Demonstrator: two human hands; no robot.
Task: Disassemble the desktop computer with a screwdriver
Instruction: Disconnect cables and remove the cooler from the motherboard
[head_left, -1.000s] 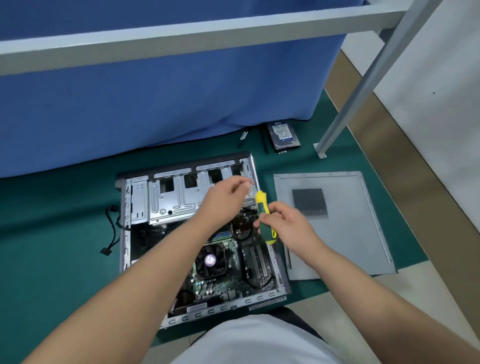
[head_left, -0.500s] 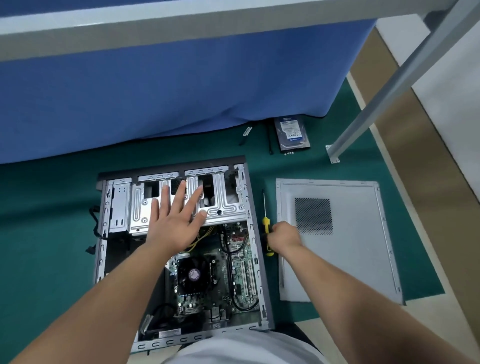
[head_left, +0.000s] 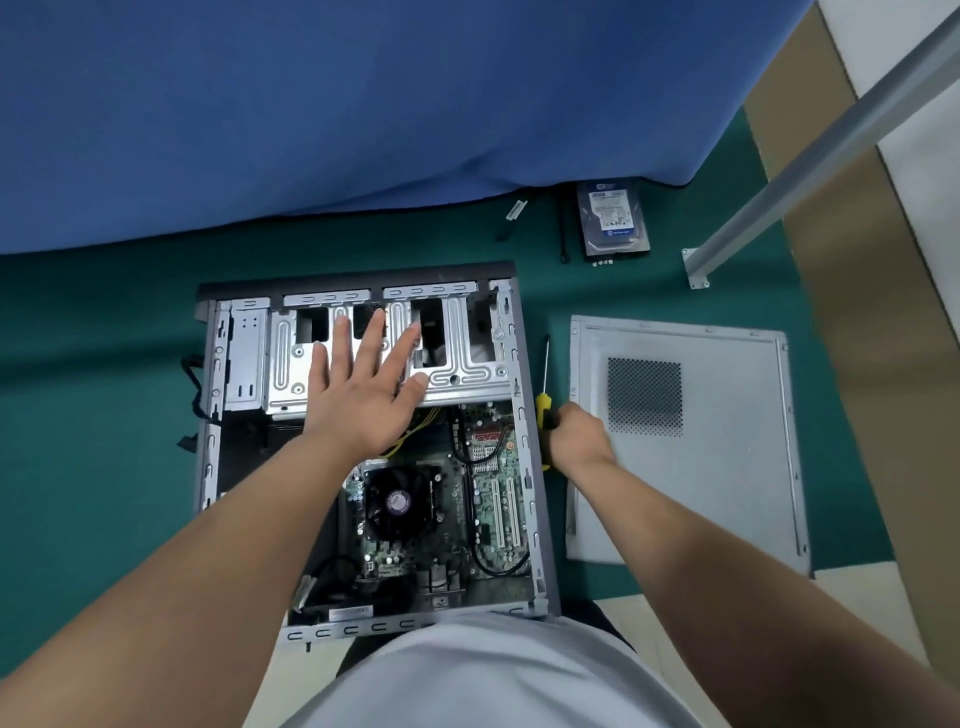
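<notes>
The open desktop case (head_left: 525, 467) lies flat on the green mat, its motherboard with black CPU fan (head_left: 397, 503) exposed. My left hand (head_left: 363, 387) is spread wide with straight fingers over the silver drive cage (head_left: 462, 364) at the case's far end. A yellow-handled screwdriver (head_left: 543, 387) lies on the mat just right of the case, tip pointing away from me. My right hand (head_left: 579, 434) curls around the near part of its handle, down at mat level.
The removed grey side panel (head_left: 727, 467) lies right of the case. A hard drive (head_left: 613, 215) with small screws beside it sits at the far edge by the blue cloth. A metal frame leg (head_left: 769, 202) stands at far right. Black cables (head_left: 192, 379) trail left of the case.
My right hand has lowered the screwdriver from above the case to the mat beside it. My left hand has moved from the case's right rim to spread over the drive cage.
</notes>
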